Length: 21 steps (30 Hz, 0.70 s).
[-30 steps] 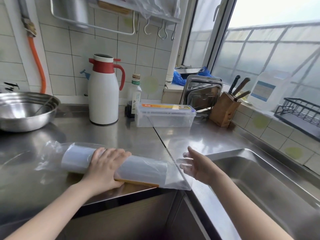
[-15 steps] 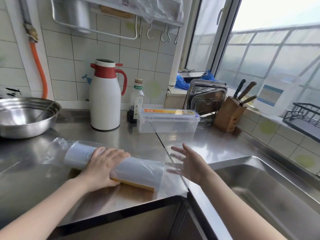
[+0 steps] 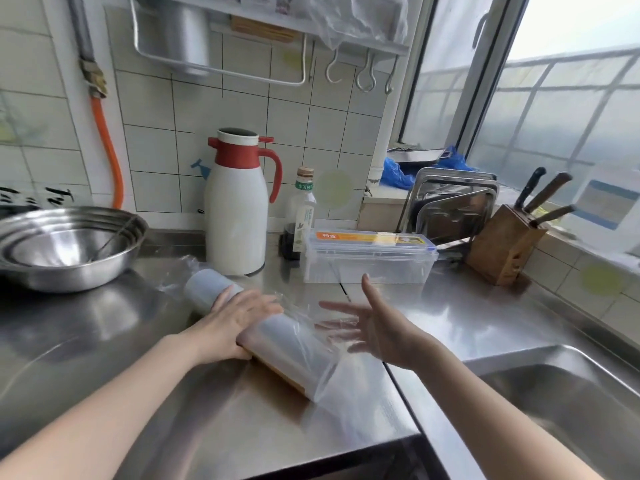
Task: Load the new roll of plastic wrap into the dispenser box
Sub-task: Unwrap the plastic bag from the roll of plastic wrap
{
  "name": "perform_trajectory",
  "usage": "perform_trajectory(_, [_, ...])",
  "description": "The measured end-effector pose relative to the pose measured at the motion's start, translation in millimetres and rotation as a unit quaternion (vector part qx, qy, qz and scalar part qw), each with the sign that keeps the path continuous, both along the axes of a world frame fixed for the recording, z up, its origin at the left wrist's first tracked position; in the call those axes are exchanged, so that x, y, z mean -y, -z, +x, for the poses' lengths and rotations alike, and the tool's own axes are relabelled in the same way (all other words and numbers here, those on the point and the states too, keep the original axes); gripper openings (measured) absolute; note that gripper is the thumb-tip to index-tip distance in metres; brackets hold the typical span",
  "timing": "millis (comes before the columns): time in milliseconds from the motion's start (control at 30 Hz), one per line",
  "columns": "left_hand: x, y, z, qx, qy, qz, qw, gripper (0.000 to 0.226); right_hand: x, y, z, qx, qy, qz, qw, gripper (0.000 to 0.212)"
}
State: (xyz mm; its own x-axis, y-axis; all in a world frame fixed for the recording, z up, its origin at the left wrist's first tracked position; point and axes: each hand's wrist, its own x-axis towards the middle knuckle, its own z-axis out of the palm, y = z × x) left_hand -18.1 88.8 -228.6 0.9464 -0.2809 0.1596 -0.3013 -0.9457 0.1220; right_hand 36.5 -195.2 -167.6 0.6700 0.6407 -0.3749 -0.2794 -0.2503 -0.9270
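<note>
A roll of plastic wrap [image 3: 287, 344], still inside a loose clear bag, lies slantwise on the steel counter [image 3: 467, 317]. My left hand [image 3: 239, 318] lies over the roll's middle with its fingers curved round it. To the right of the roll's near end, my right hand [image 3: 374, 327] hovers with fingers spread, partly behind the bag's clear film. The clear dispenser box [image 3: 369, 258] with an orange label on its closed lid stands farther back on the counter, beyond both hands.
A white and red thermos jug [image 3: 239, 209] and a small bottle [image 3: 303, 209] stand behind the roll. Steel bowls [image 3: 65, 247] sit at the left. A knife block [image 3: 504, 244] and steel trays [image 3: 450, 206] are at the back right. The sink [image 3: 571, 403] opens on the right.
The roll has swung so its near end points more toward me. My right hand rose and spread wider near the bag's end. The view has shifted closer to the counter.
</note>
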Motion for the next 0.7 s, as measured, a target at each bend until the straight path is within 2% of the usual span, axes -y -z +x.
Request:
perform_trajectory(100, [-1, -6, 0, -0.017, -0.014, 0.019, 1.000, 0.093, -6, -5, 0, 0.010, -0.035, -0.020, 0.999, 0.094])
perform_trajectory(267, [11, -20, -13, -0.057, -0.071, 0.069, 0.993, 0.091, -17, -7, -5, 0.056, -0.057, -0.075, 0.994, 0.095])
perform_trajectory(367, [21, -30, -24, -0.069, -0.126, 0.040, 0.989, 0.086, -21, -7, -16, 0.025, -0.064, -0.067, 0.995, 0.095])
perform_trajectory(467, [37, -45, -34, -0.074, -0.221, -0.110, 0.966, 0.065, -26, -9, -32, 0.019, -0.082, -0.074, 0.994, 0.105])
perform_trajectory(533, [46, -55, -39, -0.060, -0.286, -0.227, 0.929, 0.042, -30, -10, -42, 0.016, -0.093, -0.064, 0.993, 0.104])
perform_trajectory(567, [49, -58, -42, -0.059, -0.311, -0.278, 0.907, 0.040, -32, -12, -49, 0.012, -0.095, -0.053, 0.994, 0.101])
perform_trajectory(700, [53, -55, -52, -0.107, -0.349, -0.499, 0.786, 0.081, -37, -19, -69, -0.002, -0.096, -0.038, 0.995, 0.097])
